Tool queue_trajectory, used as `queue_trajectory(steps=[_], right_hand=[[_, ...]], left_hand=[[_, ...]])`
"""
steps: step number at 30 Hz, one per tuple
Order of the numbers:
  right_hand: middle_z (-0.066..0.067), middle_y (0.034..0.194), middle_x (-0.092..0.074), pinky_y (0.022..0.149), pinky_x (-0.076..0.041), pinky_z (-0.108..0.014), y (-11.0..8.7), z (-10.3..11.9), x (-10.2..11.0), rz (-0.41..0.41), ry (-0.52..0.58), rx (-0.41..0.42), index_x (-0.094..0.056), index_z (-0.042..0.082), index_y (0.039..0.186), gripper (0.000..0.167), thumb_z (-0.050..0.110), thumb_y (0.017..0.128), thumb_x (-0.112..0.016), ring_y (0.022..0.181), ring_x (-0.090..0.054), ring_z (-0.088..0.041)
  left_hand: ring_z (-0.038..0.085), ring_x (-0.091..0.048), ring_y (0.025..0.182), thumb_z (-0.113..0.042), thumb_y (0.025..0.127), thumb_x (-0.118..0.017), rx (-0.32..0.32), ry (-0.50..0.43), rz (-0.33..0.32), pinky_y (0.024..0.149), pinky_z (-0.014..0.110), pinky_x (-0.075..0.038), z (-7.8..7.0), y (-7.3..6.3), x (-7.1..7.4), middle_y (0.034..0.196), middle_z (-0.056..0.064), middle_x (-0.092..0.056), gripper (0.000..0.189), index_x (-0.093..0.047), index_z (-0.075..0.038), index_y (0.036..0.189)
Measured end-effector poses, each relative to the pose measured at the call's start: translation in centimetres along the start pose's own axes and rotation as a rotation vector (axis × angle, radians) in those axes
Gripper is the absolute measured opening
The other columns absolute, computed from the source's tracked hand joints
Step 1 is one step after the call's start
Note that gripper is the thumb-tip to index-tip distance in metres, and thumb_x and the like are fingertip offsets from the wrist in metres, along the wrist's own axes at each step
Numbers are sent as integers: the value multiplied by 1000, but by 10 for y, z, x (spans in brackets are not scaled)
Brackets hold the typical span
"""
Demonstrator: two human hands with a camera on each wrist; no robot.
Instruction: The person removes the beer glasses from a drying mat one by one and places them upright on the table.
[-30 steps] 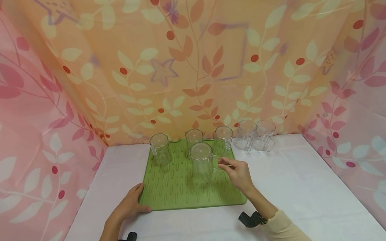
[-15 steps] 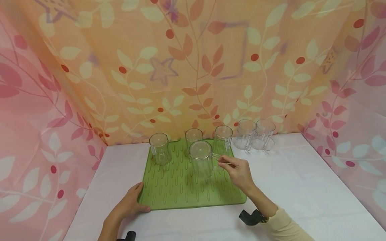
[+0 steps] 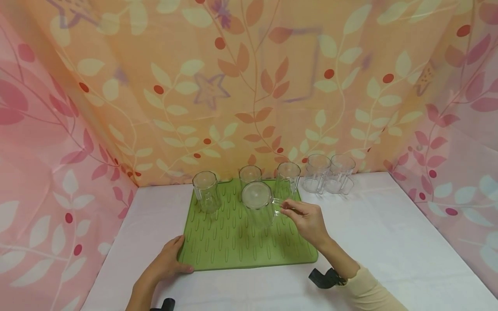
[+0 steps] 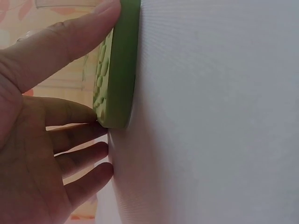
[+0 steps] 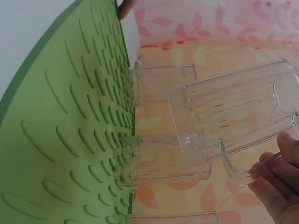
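Note:
My right hand (image 3: 307, 222) pinches the handle (image 5: 238, 176) of a clear glass mug (image 3: 257, 205) between thumb and fingers. In the right wrist view this mug hangs tilted, apart from the green ridged mat (image 3: 233, 252). My left hand (image 3: 167, 261) rests at the mat's near left corner; in the left wrist view its thumb lies against one edge and its fingers reach along the other. Three more clear mugs stand on the mat: one at the left (image 3: 207, 194), one at the back middle (image 3: 250, 173), partly hidden by the held mug, and one at the back right (image 3: 288, 183).
Two further clear mugs (image 3: 317, 175) (image 3: 340, 175) stand side by side on the white tablecloth (image 3: 385, 233), right of the mat. A patterned orange cloth (image 3: 175, 52) hangs behind the table, with pink cloth (image 3: 35, 151) at the sides.
The held mug has shifted slightly away from me and to the left, and it leans more. My left hand and the standing mugs keep their places.

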State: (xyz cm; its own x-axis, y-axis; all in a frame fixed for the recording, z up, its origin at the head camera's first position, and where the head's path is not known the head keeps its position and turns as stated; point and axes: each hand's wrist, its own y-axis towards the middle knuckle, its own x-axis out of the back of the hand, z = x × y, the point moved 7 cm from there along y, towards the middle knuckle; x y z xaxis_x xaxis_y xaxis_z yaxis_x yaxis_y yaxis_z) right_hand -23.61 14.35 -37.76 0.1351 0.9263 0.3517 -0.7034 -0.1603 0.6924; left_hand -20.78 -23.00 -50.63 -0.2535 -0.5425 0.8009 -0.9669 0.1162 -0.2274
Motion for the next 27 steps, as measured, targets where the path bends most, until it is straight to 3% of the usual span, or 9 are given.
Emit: queue_trajectory(steps=[7, 18, 27], right_hand=[[-12, 83, -76, 65, -54, -9, 2, 11, 3, -17, -63, 121, -75, -2, 93, 24, -13, 71, -76, 72, -71, -22], [-9, 83, -76, 65, -55, -17, 6, 27, 4, -20, -150, 290, -74, 1, 91, 28, -10, 65, -80, 75, -72, -22], [-12, 86, -76, 82, -55, -14, 6, 31, 4, 20, -177, 343, -74, 0, 95, 32, -11, 65, -78, 79, -72, -24]], left_hand=[[55, -29, 137, -28, 61, -91, -3, 1, -8, 112, 64, -29, 0, -2, 1, 148, 35, -33, 111, -31, 15, 144], [55, -31, 137, -29, 62, -90, -1, 10, -5, 111, 64, -31, 2, -4, 2, 147, 36, -35, 108, -33, 14, 144], [54, -36, 134, -28, 65, -89, -11, 31, -24, 109, 64, -33, -1, -5, 4, 143, 36, -41, 101, -38, 15, 140]])
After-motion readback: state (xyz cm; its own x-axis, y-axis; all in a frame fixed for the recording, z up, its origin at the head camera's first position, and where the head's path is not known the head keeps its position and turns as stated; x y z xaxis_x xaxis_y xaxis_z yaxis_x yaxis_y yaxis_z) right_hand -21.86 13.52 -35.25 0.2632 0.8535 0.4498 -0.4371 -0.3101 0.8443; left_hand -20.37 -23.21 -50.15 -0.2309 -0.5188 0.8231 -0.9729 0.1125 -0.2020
